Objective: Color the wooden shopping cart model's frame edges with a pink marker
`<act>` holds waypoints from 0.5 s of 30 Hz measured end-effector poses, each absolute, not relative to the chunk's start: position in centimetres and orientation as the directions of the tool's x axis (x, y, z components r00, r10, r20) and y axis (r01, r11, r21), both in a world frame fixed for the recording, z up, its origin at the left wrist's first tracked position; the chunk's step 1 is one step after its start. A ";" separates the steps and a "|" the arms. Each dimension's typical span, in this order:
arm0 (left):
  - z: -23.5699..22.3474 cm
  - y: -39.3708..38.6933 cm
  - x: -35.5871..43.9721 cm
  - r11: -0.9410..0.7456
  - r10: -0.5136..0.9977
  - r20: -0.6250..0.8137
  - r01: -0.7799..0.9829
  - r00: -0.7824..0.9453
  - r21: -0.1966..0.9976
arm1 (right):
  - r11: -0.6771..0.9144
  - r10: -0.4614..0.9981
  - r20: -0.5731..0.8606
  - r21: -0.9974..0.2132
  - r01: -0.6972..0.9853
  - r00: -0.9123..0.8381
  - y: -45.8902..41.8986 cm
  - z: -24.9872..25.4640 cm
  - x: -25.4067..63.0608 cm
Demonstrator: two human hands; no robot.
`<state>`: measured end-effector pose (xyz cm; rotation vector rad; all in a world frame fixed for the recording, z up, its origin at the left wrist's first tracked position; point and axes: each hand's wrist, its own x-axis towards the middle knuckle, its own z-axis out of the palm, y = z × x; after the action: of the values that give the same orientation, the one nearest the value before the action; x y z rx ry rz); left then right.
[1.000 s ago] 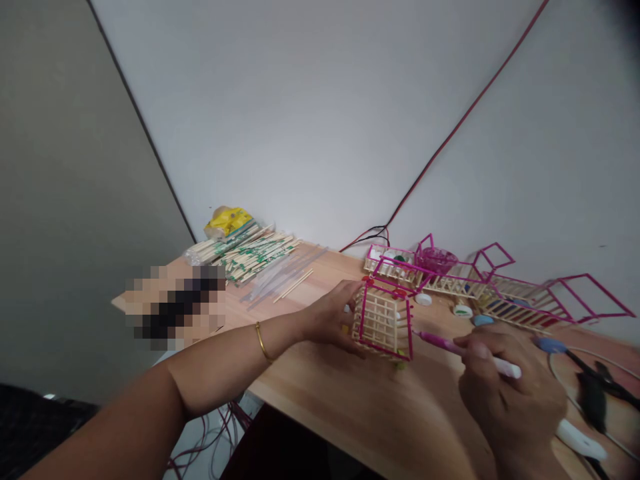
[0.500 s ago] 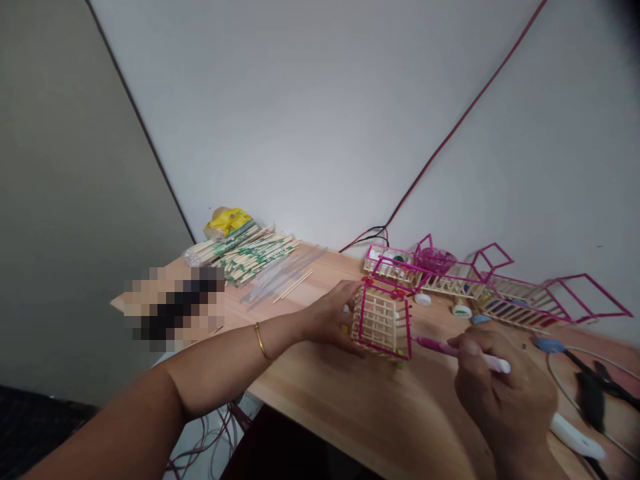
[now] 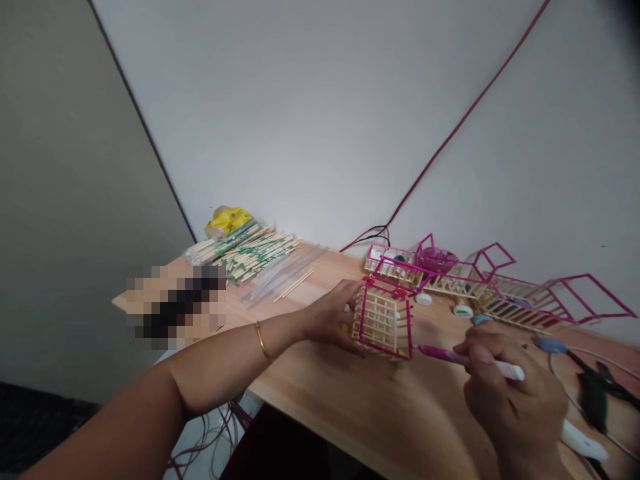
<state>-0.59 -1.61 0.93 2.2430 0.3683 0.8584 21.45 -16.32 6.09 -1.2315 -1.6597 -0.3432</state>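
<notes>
A small cart-like basket built of wooden sticks point(image 3: 383, 320), with a magenta-edged frame, is tilted on the table so its slatted grid faces me. My left hand point(image 3: 336, 317) grips it from the left side, the fingers partly behind it. In my right hand point(image 3: 515, 393) is a magenta-and-white marker or paint pen point(image 3: 453, 355), held in a pinch. Its tip is at the lower right of the basket's magenta edge; whether it touches, I cannot tell.
Similar stick carts point(image 3: 455, 287) with magenta handles line the wall, near white round caps point(image 3: 424, 300). Bundled wrapped sticks point(image 3: 255, 253) and a yellow packet point(image 3: 229, 221) lie at the back left. A white glue-gun-like tool point(image 3: 583, 440) and cables point(image 3: 605, 380) lie right.
My right hand and the pen have shifted slightly right and down along the basket's edge. My left hand keeps the basket in nearly the same place.
</notes>
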 end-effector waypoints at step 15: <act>1.0 -1.6 -0.6 -0.730 0.475 0.497 0.009 0.726 0.684 | 0.418 0.510 0.859 -0.301 0.857 0.053 -16.1 6.0 21.1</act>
<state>-0.61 -1.61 1.02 2.2504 0.3647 0.8916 21.15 -16.05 5.96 -1.2312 -1.6039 -0.4059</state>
